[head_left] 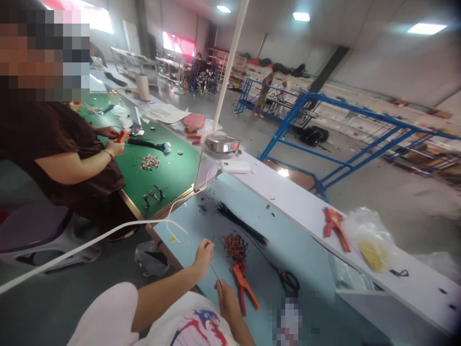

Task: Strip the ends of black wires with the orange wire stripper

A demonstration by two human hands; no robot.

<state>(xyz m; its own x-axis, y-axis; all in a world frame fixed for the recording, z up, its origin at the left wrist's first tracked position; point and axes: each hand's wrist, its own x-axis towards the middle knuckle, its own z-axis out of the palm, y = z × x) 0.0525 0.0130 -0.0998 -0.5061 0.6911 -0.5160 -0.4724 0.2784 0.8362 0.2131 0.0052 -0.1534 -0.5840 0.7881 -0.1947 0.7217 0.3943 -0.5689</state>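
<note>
1. From the head view, my only feed, I see the left hand (204, 252) in the lower middle of the frame, its fingers curled in and pinching a thin dark wire (215, 272).
2. I see the right hand (228, 298) lower and a little to the right, thumb and fingers pressed together on the wire's lower end.
3. The wire slants down and rightward across the gap between the two grips; a short tip pokes out above the left fingers. Exactly how the fingertips meet it is too small for me to tell.
4. Just right of the wire, on the pale blue table (302, 254), I find a heap of small copper-coloured pieces (235, 246); a bundle of dark wires (241, 223) lies above it, toward the frame's centre.
5. Near the right hand, on its right side, lies an orange-handled tool (243, 288), handles spread; black scissors (289, 281) lie farther right.
6. On the white ledge (284, 192), at the right of the frame, I spot a second orange tool (335, 228) beside a clear bag (372, 250) with yellow contents.
7. Upper left, a co-worker (77, 144) holds another orange tool (123, 136) over a green table (180, 178).
</note>
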